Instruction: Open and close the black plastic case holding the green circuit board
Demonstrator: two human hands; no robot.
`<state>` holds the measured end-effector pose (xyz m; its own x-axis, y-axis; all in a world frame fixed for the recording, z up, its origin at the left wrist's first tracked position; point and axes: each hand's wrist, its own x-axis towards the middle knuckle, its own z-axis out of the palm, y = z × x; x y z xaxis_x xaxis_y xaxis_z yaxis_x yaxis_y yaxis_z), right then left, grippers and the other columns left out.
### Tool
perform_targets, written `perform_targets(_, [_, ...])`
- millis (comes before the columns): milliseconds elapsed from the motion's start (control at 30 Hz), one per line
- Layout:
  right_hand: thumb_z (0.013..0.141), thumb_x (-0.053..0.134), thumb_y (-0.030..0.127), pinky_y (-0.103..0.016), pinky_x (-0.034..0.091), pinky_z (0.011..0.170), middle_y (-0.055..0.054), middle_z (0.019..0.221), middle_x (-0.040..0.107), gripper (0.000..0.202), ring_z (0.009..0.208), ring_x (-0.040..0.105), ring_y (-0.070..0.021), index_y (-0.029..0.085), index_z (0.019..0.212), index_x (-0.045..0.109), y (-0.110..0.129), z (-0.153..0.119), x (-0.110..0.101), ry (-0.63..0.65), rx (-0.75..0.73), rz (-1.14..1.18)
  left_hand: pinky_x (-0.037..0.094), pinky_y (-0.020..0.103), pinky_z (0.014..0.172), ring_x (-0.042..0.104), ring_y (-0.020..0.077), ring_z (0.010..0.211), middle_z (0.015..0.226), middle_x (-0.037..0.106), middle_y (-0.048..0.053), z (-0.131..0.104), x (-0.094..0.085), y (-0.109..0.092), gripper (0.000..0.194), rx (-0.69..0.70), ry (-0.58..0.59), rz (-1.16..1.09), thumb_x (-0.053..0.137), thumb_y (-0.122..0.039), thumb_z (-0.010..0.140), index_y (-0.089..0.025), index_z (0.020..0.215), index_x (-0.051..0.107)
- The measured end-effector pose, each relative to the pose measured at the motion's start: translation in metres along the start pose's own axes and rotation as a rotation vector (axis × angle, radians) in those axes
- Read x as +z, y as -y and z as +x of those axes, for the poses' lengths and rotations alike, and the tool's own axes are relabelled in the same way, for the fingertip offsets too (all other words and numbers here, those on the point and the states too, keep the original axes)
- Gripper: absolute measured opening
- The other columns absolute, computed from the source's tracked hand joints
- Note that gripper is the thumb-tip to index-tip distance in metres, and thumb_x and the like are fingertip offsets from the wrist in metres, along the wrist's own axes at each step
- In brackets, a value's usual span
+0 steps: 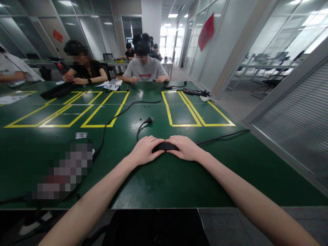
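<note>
A slim, black, oblong block [166, 146] sits crosswise at the green surface [143, 184], fingers [176, 138] gripping both ends.

Single head-worn camera, above the near edge of the bench [153, 186]; faces forward, pitched down. Wearer's left hand [146, 151] and right hand [185, 148] at close range, just below frame centre; forearms [98, 191] enter from the lower corners. Wide field: seated person in grey shirt [146, 70] farther off, upper centre; glass partitions [220, 37] upper right.
</note>
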<state>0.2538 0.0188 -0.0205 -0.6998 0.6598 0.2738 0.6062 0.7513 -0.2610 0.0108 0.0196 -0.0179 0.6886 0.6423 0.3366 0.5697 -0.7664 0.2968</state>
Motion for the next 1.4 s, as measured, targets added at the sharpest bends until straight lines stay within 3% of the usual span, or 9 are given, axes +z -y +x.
perform_targets(233, [0.101, 0.057, 0.038, -0.038, 0.05, 0.08, -0.013, 0.1, 0.074, 0.029, 0.091, 0.069, -0.0268, 0.015, 0.118, 0.066, 0.003, -0.002, -0.002, -0.019, -0.032, -0.134, 0.05, 0.041, 0.095, 0.069, 0.0273, 0.103, 0.111, 0.076, 0.011, 0.0, -0.002, -0.003, 0.032, 0.004, 0.01, 0.042, 0.061, -0.038, 0.099, -0.02, 0.124, 0.067])
perform_targets(400, [0.1, 0.052, 0.024, -0.039, 0.053, 0.084, -0.016, 0.12, 0.071, 0.036, 0.101, 0.067, -0.0271, 0.015, 0.135, 0.059, 0.005, -0.005, 0.003, -0.129, -0.157, -0.278, 0.052, 0.037, 0.093, 0.07, 0.0269, 0.107, 0.12, 0.076, 0.007, 0.003, -0.007, -0.014, 0.039, -0.234, 0.048, -0.189, 0.048, -0.048, 0.103, -0.022, 0.124, 0.068])
perform_targets(533, [0.098, 0.054, 0.02, -0.038, 0.055, 0.085, -0.014, 0.122, 0.069, 0.043, 0.104, 0.067, -0.0263, 0.018, 0.141, 0.056, 0.007, -0.004, 0.005, -0.131, -0.151, -0.263, 0.053, 0.033, 0.086, 0.071, 0.0239, 0.098, 0.109, 0.078, 0.004, 0.005, -0.006, -0.014, 0.04, -0.366, 0.097, -0.36, 0.041, -0.045, 0.105, -0.022, 0.112, 0.073])
perform_targets(667, [0.093, 0.067, 0.04, -0.034, 0.055, 0.081, -0.009, 0.118, 0.07, 0.06, 0.099, 0.069, -0.0244, 0.025, 0.149, 0.05, 0.01, -0.001, 0.002, -0.051, -0.035, -0.007, 0.053, 0.031, 0.084, 0.069, 0.0224, 0.095, 0.109, 0.077, 0.004, 0.005, -0.003, -0.009, 0.029, -0.332, 0.011, -0.371, 0.058, -0.041, 0.098, -0.021, 0.113, 0.071])
perform_targets(833, [0.104, 0.047, 0.039, -0.031, 0.049, 0.073, -0.004, 0.092, 0.072, 0.024, 0.08, 0.067, -0.0199, 0.023, 0.109, 0.064, 0.012, 0.002, -0.001, -0.065, 0.215, 0.251, 0.052, 0.033, 0.086, 0.07, 0.0224, 0.096, 0.105, 0.077, 0.003, 0.005, 0.0, -0.009, 0.024, -0.263, -0.009, -0.247, 0.058, -0.04, 0.1, -0.022, 0.108, 0.072])
perform_targets(1033, [0.107, 0.034, 0.036, -0.029, 0.043, 0.068, -0.002, 0.083, 0.067, 0.029, 0.075, 0.064, -0.0201, 0.025, 0.096, 0.059, 0.01, 0.004, 0.002, -0.138, 0.339, 0.253, 0.053, 0.04, 0.093, 0.069, 0.0279, 0.104, 0.116, 0.074, 0.011, 0.002, 0.004, -0.01, 0.053, -0.059, -0.036, -0.038, 0.071, -0.05, 0.092, -0.019, 0.134, 0.061])
perform_targets(1167, [0.106, 0.037, 0.042, -0.032, 0.049, 0.072, -0.002, 0.084, 0.07, 0.03, 0.075, 0.067, -0.0212, 0.023, 0.113, 0.06, 0.009, 0.002, -0.001, -0.096, 0.318, 0.312, 0.052, 0.043, 0.093, 0.068, 0.0285, 0.103, 0.111, 0.073, 0.013, 0.001, 0.006, -0.007, 0.047, -0.012, -0.009, 0.081, 0.063, -0.046, 0.099, -0.016, 0.135, 0.06])
perform_targets(1300, [0.092, 0.067, 0.049, -0.041, 0.054, 0.094, -0.011, 0.127, 0.07, 0.058, 0.112, 0.069, -0.0283, 0.024, 0.142, 0.053, 0.007, -0.004, -0.003, -0.04, 0.124, 0.25, 0.051, 0.042, 0.093, 0.068, 0.027, 0.1, 0.108, 0.074, 0.012, 0.002, 0.006, -0.005, 0.045, -0.049, 0.031, 0.064, 0.059, -0.047, 0.101, -0.016, 0.133, 0.061])
perform_targets(1400, [0.097, 0.06, 0.046, -0.043, 0.055, 0.096, -0.011, 0.129, 0.07, 0.054, 0.112, 0.069, -0.0279, 0.027, 0.147, 0.054, 0.005, -0.007, -0.001, -0.029, 0.103, 0.194, 0.05, 0.043, 0.097, 0.067, 0.027, 0.104, 0.112, 0.074, 0.011, 0.002, 0.005, -0.003, 0.047, -0.078, 0.016, 0.033, 0.055, -0.05, 0.102, -0.018, 0.136, 0.06])
